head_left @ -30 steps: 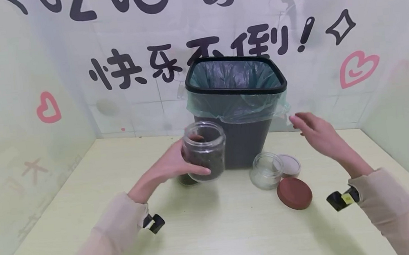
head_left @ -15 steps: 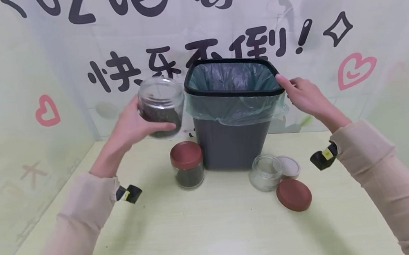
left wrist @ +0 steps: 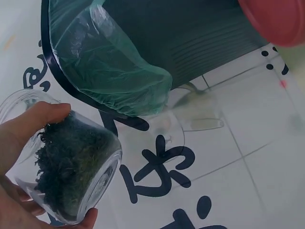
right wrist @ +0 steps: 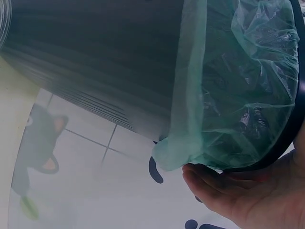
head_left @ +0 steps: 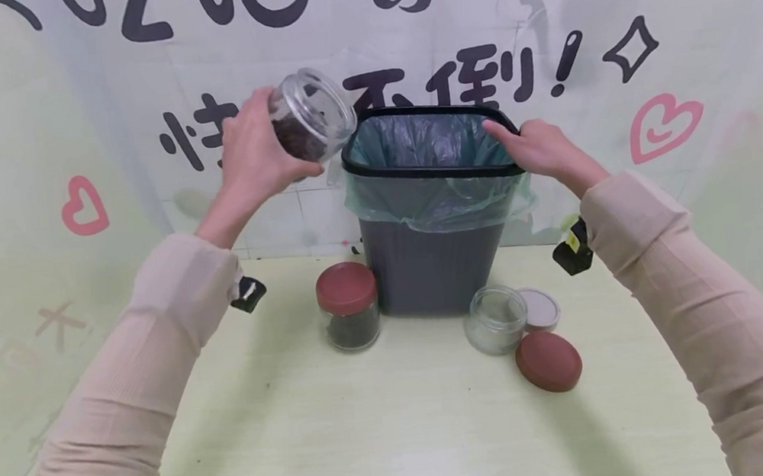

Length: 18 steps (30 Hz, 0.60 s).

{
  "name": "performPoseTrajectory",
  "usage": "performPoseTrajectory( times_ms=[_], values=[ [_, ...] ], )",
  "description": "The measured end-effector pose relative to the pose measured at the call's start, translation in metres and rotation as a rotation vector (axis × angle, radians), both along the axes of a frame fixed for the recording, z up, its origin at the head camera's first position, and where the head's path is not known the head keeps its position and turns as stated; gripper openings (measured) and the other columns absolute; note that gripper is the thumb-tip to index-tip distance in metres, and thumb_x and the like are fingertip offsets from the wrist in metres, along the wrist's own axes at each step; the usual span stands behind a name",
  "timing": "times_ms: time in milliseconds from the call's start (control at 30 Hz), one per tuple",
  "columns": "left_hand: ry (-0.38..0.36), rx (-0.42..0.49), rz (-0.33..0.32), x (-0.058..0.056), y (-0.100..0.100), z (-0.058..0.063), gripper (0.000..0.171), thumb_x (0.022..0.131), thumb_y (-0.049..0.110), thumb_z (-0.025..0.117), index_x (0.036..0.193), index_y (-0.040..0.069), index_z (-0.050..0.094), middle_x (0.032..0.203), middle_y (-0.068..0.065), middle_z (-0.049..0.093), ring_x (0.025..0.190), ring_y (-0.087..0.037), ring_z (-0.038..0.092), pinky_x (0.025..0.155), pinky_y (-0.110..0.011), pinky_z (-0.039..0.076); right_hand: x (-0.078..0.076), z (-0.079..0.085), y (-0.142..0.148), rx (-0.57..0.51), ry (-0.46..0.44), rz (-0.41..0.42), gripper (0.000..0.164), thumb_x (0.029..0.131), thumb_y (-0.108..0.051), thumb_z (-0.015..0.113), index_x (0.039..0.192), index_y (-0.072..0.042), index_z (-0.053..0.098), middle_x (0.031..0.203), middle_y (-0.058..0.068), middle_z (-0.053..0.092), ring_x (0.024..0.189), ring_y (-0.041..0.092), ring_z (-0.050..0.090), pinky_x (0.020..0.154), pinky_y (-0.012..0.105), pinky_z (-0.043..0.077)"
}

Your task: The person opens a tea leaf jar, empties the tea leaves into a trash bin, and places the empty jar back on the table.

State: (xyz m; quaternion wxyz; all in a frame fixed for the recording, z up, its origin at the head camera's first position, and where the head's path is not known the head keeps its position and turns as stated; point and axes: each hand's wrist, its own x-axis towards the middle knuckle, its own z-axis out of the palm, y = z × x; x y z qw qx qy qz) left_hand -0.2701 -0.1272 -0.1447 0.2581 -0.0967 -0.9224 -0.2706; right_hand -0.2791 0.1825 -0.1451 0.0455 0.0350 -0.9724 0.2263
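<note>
Clock read from the head view, centred on the grey waste bin [head_left: 436, 271], which stands on the pale bench [head_left: 413, 426].

Left hand [head_left: 255, 154], about 10 o'clock and raised: grip curled round an open glass jar [head_left: 311, 114], held off the bench. Jar tilts, mouth turned toward roughly 3 o'clock, near the bin's black rim [head_left: 433, 173]; cannot tell whether the two touch. Left wrist view shows dark, shredded, dry-looking contents [left wrist: 78, 164] lying in the jar.

Right hand [head_left: 541, 147], about 2 o'clock: grip narrow, holding the bin at its rim — thumb over the top edge, fingers on the outer side by the folded green liner [right wrist: 188, 95].

At 8 o'clock, close by the bin, a red-lidded jar [head_left: 349, 306] with dark contents, upright. At 5 o'clock, a clear lidless jar [head_left: 491, 338], upright; a round white lid [head_left: 541, 307] lies just beside it at its 3 o'clock, and a loose red lid [head_left: 549, 361] at its 4 o'clock.
</note>
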Motion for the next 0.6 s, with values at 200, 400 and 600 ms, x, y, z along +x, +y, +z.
performPoseTrajectory(
  times_ms=[200, 400, 600],
  values=[
    [0.047, -0.147, 0.042, -0.012, 0.017, 0.016, 0.092, 0.06, 0.017, 0.08, 0.135, 0.008, 0.028, 0.136, -0.012, 0.036, 0.116, -0.036, 0.032, 0.09, -0.047, 0.037, -0.01, 0.005, -0.005, 0.071, -0.032, 0.019, 0.062, 0.091, -0.054, 0.022, 0.079, 0.004, 0.042, 0.095, 0.024, 0.046, 0.093, 0.037, 0.045, 0.082, 0.045, 0.035],
    [0.101, -0.287, 0.052, -0.022, 0.037, 0.027, 0.09, 0.062, 0.017, 0.079, 0.135, 0.011, 0.027, 0.138, -0.01, 0.034, 0.118, -0.038, 0.029, 0.09, -0.049, 0.037, -0.016, 0.01, -0.007, 0.189, -0.045, 0.04, 0.048, 0.091, -0.042, 0.039, 0.06, -0.005, 0.034, 0.063, 0.006, 0.034, 0.068, 0.027, 0.045, 0.07, 0.037, 0.038],
    [0.161, -0.445, 0.074, -0.029, 0.054, 0.027, 0.081, 0.065, 0.014, 0.075, 0.132, 0.01, 0.03, 0.133, -0.01, 0.036, 0.116, -0.04, 0.03, 0.085, -0.049, 0.038, -0.021, 0.012, -0.009, 0.266, -0.083, 0.057, 0.039, 0.09, -0.032, 0.043, 0.066, -0.002, 0.04, 0.073, 0.013, 0.041, 0.077, 0.031, 0.047, 0.073, 0.04, 0.04]
  ],
)
